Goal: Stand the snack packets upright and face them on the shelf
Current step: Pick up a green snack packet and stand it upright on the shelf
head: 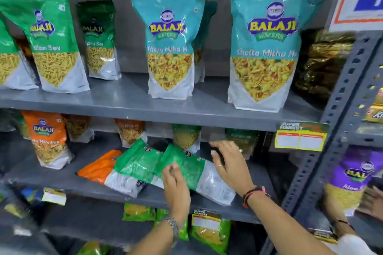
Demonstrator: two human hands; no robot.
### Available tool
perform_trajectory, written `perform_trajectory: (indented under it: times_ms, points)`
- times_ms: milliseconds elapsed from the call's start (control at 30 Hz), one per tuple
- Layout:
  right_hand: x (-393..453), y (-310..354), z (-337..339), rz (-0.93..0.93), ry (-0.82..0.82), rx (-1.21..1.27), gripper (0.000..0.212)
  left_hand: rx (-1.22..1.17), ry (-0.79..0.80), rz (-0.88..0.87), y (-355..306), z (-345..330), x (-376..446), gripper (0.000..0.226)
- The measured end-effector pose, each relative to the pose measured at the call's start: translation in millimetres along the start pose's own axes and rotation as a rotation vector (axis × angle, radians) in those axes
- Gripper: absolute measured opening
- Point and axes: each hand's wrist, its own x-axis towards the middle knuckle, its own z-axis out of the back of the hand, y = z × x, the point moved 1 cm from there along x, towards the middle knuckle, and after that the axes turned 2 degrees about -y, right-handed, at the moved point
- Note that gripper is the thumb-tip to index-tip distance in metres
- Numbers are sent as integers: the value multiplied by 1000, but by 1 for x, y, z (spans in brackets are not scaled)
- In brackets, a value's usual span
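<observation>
On the middle shelf [207, 209] three snack packets lie flat: an orange one [99, 166], a green one [132, 167] partly over it, and a second green packet [199, 174] to the right. My left hand [176, 188] rests on the lower edge of that right green packet, fingers bent against it. My right hand [230, 163] hovers at the packet's far right side with fingers spread, touching or just above it. Behind them several packets stand upright at the back, and an orange packet [48, 141] stands upright at the left.
The upper shelf [132, 107] holds upright green packets [56, 47] and teal packets [263, 47]. A slotted grey upright [339, 109] bounds the right side, with a yellow price label [300, 138]. A purple packet [352, 180] stands in the neighbouring bay. More green packets [209, 232] sit on the lowest shelf.
</observation>
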Motion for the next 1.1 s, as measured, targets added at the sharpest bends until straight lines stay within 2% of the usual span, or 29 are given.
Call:
perform_trajectory:
  times_ms: [133, 233, 333, 400, 500, 600, 700, 800, 867, 967, 1033, 1100]
  points:
    - [2, -34, -48, -255, 214, -15, 45, 47, 16, 363, 50, -19, -4, 38]
    - [13, -62, -82, -405, 307, 32, 40, 88, 78, 511, 69, -31, 0, 47]
    - [29, -79, -103, -516, 392, 72, 37, 151, 224, 620, 83, -42, 6, 56]
    - [39, -86, -116, -596, 489, 88, 38, 168, 269, 649, 92, -46, 13, 50]
    - [53, -100, -136, -718, 635, 106, 42, 123, 269, 625, 110, -48, 24, 57]
    - [62, -112, -146, -782, 707, 165, 33, 75, 225, 588, 125, -46, 28, 47]
    - [62, -120, -144, -872, 638, 256, 22, -35, 180, 620, 124, -45, 31, 32]
    - [53, -127, -134, -894, 572, 308, 23, -190, 180, 637, 110, -42, 31, 27]
    - [40, -133, -125, -980, 445, 446, 20, -226, 223, 613, 107, -40, 31, 23]
    - [20, -143, -108, -1124, 165, 677, 28, -215, 285, 566, 97, -40, 42, 24]
    - [11, -148, -96, -1159, 59, 733, 38, -196, 323, 502, 85, -46, 56, 17]
    - [4, -151, -83, -1168, -19, 774, 42, -177, 368, 424, 70, -55, 70, 22]
